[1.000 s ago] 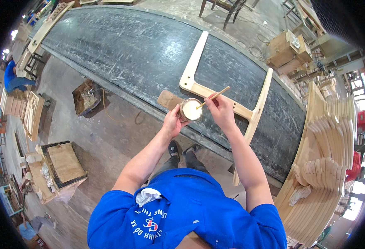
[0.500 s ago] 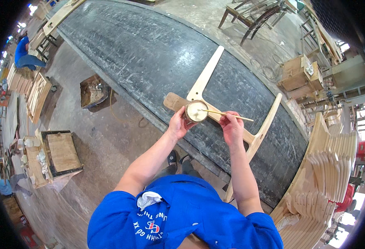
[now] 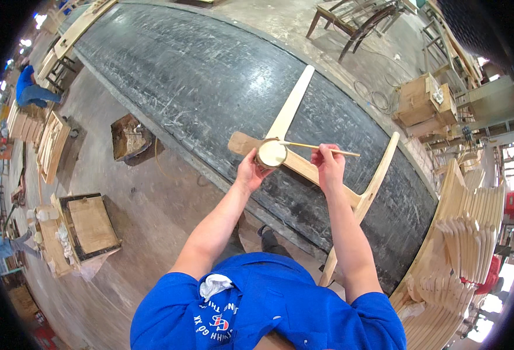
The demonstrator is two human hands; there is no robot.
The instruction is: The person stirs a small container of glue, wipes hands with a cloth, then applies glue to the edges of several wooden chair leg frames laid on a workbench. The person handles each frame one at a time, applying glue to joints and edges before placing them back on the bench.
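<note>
My left hand (image 3: 250, 172) is closed around a small round jar (image 3: 272, 154) with a thick cream-coloured liquid in it. Between the fingertips of my right hand (image 3: 330, 169) is a thin wooden stick (image 3: 345, 153). Its far end lies over the jar's upper rim; whether it bears a brush tip is too small to tell. Just beyond the jar, a pale wooden frame (image 3: 292, 111) of two long legs joined by a rail rests on the dark-topped table (image 3: 204, 76). A browner end of wood (image 3: 242, 143) shows left of the jar, which hides part of the joint.
Stacks of curved wooden parts (image 3: 467, 245) stand at the right. On the floor to the left are a dirty open bin (image 3: 129, 139) and a wooden box (image 3: 93, 224). A wooden chair (image 3: 356, 23) stands beyond the table. Another person in blue (image 3: 32, 87) is bent over far left.
The stick has come up from the liquid to the jar's far rim. My right hand has moved slightly up and right, and one foot has shifted.
</note>
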